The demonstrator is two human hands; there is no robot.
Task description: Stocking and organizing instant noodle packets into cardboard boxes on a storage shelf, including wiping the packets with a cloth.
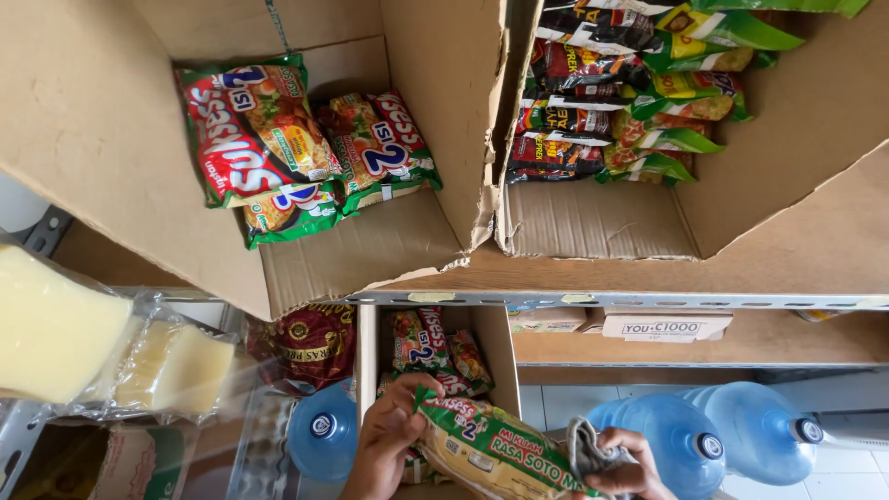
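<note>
My left hand [387,443] grips the top corner of a green and red instant noodle packet [491,449] at the bottom centre. My right hand [622,468] supports the same packet from the right and also clutches a grey cloth [585,446]. Just behind the packet stands a narrow open cardboard box [500,347] on a lower shelf, with similar noodle packets [431,347] inside. Both hands are low in the view, partly cut off by the bottom edge.
On the upper wooden shelf [648,278], an open carton [370,241] holds red and green noodle packets [278,139]; a second carton [602,222] holds dark and green packets [630,93]. Blue water bottles [732,435] stand below. Clear-wrapped yellow blocks [111,352] sit at left.
</note>
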